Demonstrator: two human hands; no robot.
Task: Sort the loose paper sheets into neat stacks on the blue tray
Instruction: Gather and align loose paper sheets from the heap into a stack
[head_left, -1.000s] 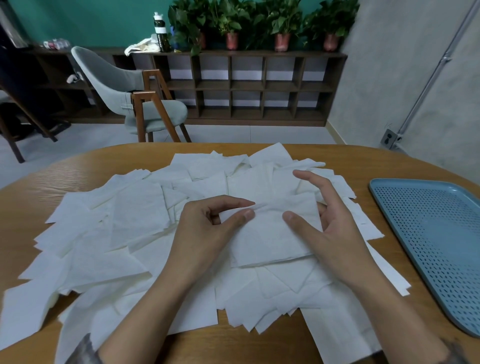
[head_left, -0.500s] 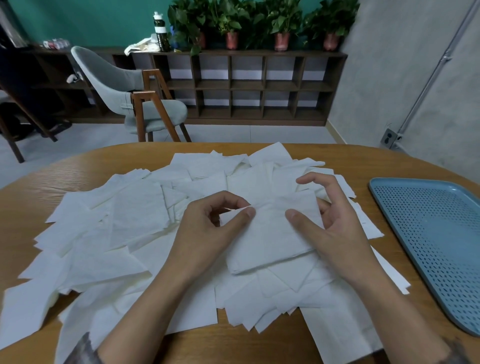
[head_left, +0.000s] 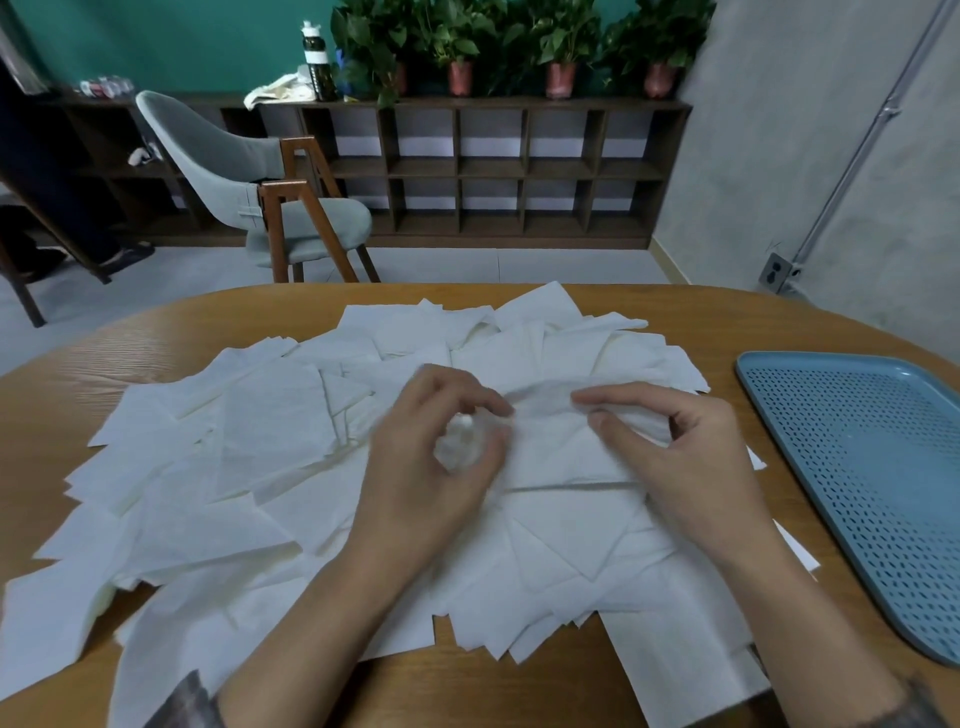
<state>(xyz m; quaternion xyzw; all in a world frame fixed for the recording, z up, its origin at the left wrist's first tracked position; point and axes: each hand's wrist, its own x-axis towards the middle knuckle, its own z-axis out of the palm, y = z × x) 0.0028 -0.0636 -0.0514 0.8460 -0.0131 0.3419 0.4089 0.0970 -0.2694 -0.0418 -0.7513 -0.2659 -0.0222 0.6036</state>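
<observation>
Head-worn view, forward and down (wide-angle)

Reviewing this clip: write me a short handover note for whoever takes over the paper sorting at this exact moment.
Hands: the left hand pinches the left edge of one white square paper sheet, though it is somewhat blurred. The right hand pinches the same sheet's far right edge.
Things: a pile of loose white paper sheets is spread over the round wooden table. The blue perforated plastic tray lies to the right of the pile.
Done: no stack shows on the visible part of the tray.
Left: practically everything. Gather sheets, square them, and set stacks on the tray.
</observation>
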